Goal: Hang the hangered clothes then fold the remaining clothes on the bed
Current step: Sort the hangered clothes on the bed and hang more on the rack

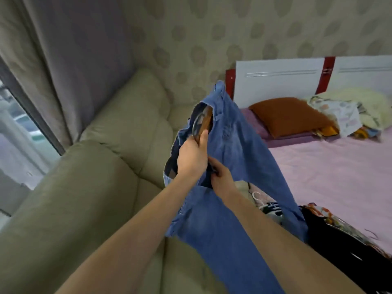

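A pair of blue jeans (237,158) hangs in the air between the sofa and the bed. My left hand (192,158) grips the waistband together with a brown hanger (203,122) that pokes out of the waist opening. My right hand (220,177) pinches the denim just below, at a dark fold. The legs drop down past my forearms. On the pink bed (331,170) lies a pile of dark and floral clothes (322,228), with a white hanger hook (257,197) showing beside the jeans.
A beige leather sofa (101,177) fills the left and lower view. Grey curtains (63,60) and a window stand at far left. At the bed's head are an orange pillow (290,116), patterned bedding (343,113) and a white-and-red headboard (297,79).
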Tool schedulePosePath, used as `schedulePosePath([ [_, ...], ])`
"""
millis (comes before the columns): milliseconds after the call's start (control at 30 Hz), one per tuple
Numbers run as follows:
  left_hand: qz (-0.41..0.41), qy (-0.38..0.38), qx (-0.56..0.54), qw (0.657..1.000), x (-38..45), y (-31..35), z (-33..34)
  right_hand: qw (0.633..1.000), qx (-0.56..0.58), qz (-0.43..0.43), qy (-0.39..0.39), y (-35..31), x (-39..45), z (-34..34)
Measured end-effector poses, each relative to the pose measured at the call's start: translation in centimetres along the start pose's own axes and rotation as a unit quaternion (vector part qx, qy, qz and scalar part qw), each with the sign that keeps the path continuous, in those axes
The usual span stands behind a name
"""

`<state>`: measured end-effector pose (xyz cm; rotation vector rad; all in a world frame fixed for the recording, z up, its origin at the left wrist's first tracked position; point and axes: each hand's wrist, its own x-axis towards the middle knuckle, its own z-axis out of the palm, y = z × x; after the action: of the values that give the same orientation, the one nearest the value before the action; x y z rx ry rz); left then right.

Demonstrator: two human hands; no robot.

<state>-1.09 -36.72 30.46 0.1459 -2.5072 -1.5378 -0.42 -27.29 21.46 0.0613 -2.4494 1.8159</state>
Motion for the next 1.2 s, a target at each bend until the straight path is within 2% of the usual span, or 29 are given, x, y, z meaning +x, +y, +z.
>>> schedulePosePath([
  [67,0.021,0.028,-0.017,0.999,0.2,1.2,-1.4,0.999,0.031,-0.032,-0.004,-2.3,0.7,-0.4],
  [167,0.036,0.082,-0.062,0.994,1.2,3.8,-3.5,0.998,-0.013,-0.065,0.006,-5.9,2.4,-1.4],
  [233,0.049,0.109,-0.112,0.986,2.0,5.2,-5.1,0.996,0.025,-0.081,-0.017,-9.1,3.9,-1.5],
  [267,0.052,0.109,-0.136,0.983,2.2,5.6,-5.9,0.994,0.055,-0.089,-0.041,-10.4,4.4,-1.3],
  [333,0.04,0.095,-0.161,0.982,2.7,5.5,-7.2,0.991,0.004,-0.121,-0.056,-11.1,5.1,-1.0],
  [400,0.004,0.076,-0.164,0.983,2.9,4.3,-7.6,0.992,-0.022,-0.105,-0.068,-10.1,5.0,-0.4],
  [533,-0.084,0.035,-0.107,0.99,1.5,-1.4,-5.8,0.994,-0.066,-0.002,-0.085,-4.2,1.7,0.2],
  [600,-0.133,-0.014,-0.064,0.989,0.1,-4.3,-2.9,0.989,-0.101,0.064,-0.092,-0.3,-0.7,-0.5],
  [700,-0.16,-0.076,-0.025,0.984,-1.6,-7.1,1.3,0.981,-0.087,0.148,-0.095,4.2,-3.6,-2.1],
  [933,-0.221,-0.203,-0.018,0.954,-6.1,-10.0,14.8,0.952,-0.102,0.284,0.045,16.5,-10.7,-14.3],
  [1000,-0.24,-0.216,-0.025,0.946,-6.8,-10.8,18.7,0.94,-0.102,0.311,0.101,19.5,-12.0,-18.0],
  [1200,-0.296,-0.258,0.003,0.92,-7.7,-13.0,30.7,0.902,-0.108,0.384,0.167,27.8,-12.5,-28.6],
])
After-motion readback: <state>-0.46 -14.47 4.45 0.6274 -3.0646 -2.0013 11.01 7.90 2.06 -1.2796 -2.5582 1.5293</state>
